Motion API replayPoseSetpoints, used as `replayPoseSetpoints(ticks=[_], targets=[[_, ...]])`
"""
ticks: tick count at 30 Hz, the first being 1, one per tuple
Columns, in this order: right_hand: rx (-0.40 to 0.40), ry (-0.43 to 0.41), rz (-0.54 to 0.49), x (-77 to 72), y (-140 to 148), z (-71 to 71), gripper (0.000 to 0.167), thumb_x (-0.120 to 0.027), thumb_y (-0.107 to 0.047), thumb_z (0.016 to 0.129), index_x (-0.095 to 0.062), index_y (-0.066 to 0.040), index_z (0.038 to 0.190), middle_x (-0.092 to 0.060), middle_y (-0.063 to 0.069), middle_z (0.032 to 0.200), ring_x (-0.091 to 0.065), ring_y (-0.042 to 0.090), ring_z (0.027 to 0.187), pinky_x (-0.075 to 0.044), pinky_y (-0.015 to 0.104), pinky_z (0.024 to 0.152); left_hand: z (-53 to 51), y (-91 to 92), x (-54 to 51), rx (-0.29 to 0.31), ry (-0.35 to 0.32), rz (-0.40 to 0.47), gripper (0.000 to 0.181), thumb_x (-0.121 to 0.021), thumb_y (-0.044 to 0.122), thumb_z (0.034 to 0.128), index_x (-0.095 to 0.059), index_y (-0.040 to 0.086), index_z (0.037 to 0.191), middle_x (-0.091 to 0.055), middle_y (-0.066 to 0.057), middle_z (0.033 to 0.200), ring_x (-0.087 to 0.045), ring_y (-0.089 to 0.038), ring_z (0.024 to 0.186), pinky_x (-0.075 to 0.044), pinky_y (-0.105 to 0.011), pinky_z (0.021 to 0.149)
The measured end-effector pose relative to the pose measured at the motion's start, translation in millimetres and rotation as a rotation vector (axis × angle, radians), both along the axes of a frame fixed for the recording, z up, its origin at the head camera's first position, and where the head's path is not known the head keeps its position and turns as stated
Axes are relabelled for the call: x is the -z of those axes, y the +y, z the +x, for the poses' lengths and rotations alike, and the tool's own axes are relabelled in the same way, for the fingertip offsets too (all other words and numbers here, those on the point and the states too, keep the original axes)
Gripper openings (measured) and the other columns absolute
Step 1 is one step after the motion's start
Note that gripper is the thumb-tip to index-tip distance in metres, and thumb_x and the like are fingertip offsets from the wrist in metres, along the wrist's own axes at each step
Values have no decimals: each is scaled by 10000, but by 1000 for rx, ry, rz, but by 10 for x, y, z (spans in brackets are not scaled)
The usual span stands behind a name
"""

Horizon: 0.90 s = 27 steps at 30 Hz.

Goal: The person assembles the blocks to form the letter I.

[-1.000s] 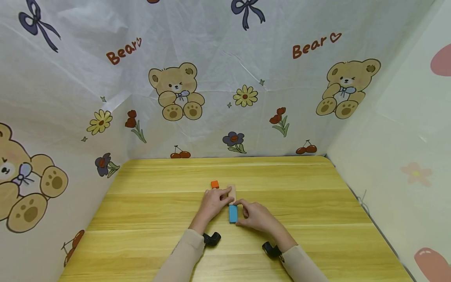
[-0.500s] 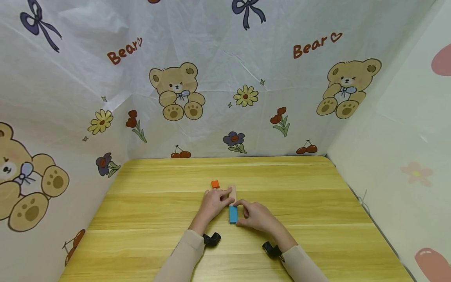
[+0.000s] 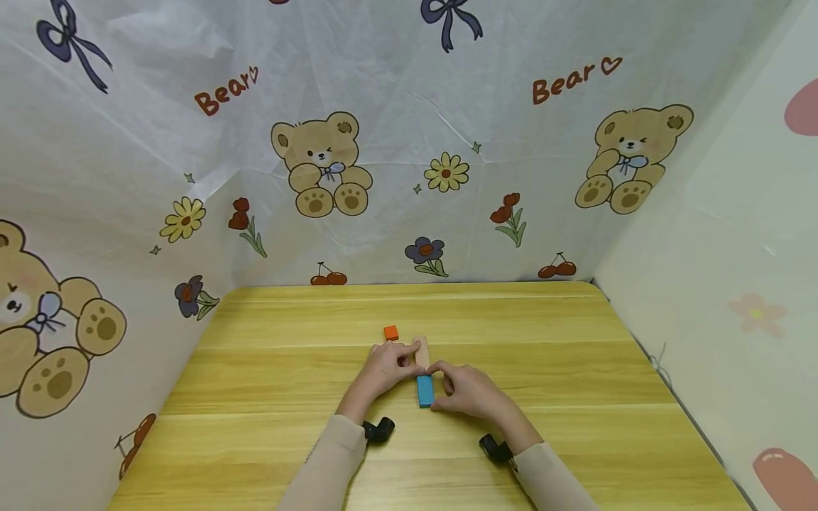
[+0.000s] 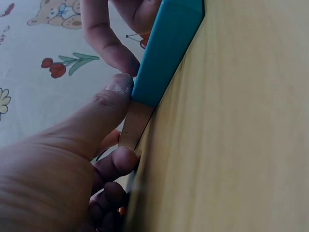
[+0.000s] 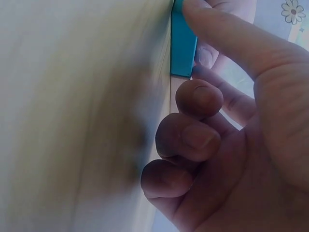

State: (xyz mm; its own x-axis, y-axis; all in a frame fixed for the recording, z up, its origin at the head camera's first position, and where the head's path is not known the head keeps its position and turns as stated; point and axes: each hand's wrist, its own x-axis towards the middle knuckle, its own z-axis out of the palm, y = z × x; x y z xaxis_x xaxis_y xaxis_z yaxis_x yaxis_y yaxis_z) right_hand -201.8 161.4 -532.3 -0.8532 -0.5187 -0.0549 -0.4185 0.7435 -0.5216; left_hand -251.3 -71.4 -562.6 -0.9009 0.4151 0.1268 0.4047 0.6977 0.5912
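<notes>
In the head view a blue rectangular block (image 3: pixel 424 392) lies on the table, end to end with a plain wooden block (image 3: pixel 422 353). My left hand (image 3: pixel 382 370) holds the wooden block from the left, its index finger toward the far end and its thumb at the joint. From the right, my right hand (image 3: pixel 471 392) pinches the blue block lengthwise, thumb at the near end and index finger by the joint. The left wrist view shows the left thumb touching the blue block (image 4: pixel 169 48) where it meets the wooden one (image 4: pixel 135 124). Fingers partly hide both blocks.
A small orange block (image 3: pixel 391 333) sits just beyond the left hand. Both wrists carry a black camera, the left one (image 3: pixel 380 431) and the right one (image 3: pixel 495 449). Behind the wooden table (image 3: pixel 268 383) hangs a bear-printed sheet (image 3: pixel 371 78).
The blue block has shifted slightly toward me and to the right, along with the right hand. The left thumb has slid nearer to the joint between the blocks. The orange block stays put.
</notes>
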Motion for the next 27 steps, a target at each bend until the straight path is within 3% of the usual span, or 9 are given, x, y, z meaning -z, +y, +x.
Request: replayPoseSetpoints(ticks=[22,27], targets=[[-28,-44,-34,-28,18,-5,526,-869,-437,882,-662,-228,1319,-511,-102,711,-406,37,584,-344,228,587,23,-28,2,40,-8,-20,782,-849,544,824,-628,214,1497,-515,142,706,-389,-49,691,-270,-326,805],[2,-65,-42,-36,11,5,645,-813,-462,928,-611,-171,1466,-526,-93,710,-403,48,574,-329,230,571,33,-40,21,56,15,-24,769,-852,556,803,-659,225,1470,-509,155,703,-370,-49,703,-269,-320,816]])
